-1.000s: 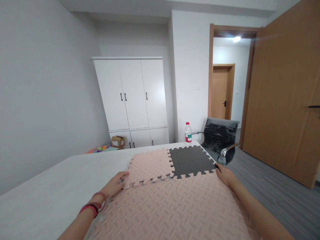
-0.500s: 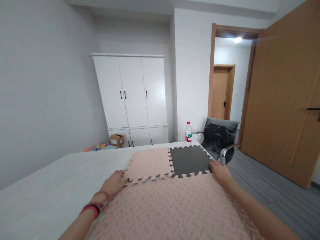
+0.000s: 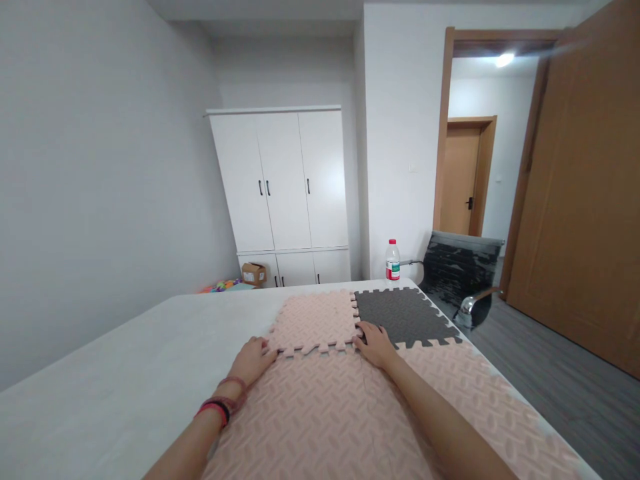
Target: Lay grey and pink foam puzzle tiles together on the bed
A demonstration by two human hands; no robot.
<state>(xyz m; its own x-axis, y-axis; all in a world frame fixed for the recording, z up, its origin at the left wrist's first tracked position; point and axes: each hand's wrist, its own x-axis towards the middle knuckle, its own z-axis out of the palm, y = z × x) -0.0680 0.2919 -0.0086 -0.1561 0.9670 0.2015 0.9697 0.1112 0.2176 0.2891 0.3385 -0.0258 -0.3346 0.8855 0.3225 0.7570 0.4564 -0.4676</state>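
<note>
A pink foam puzzle mat tile (image 3: 315, 319) with toothed edges lies flat on the table, joined on its right to a dark grey foam tile (image 3: 403, 315). My left hand (image 3: 251, 360), with bracelets on the wrist, has its fingers bent round the near left corner of the pink tile. At that tile's near right corner, on the seam with the grey one, my right hand (image 3: 376, 343) grips the edge between thumb and fingers. Larger pink foam matting (image 3: 320, 413) spreads nearest me. A narrow gap shows between its teeth and the pink tile.
The white table (image 3: 130, 360) extends left of the mats. A clear bottle with a red cap (image 3: 393, 261) stands at the far edge. Beyond are a black chair (image 3: 457, 273), a cardboard box (image 3: 254, 274), a white cabinet (image 3: 285, 180) and an open wooden door (image 3: 585, 200).
My right hand has moved left from the grey tile's right edge to the seam between the two tiles. My left hand stays at the pink tile's left corner. The view has turned slightly left.
</note>
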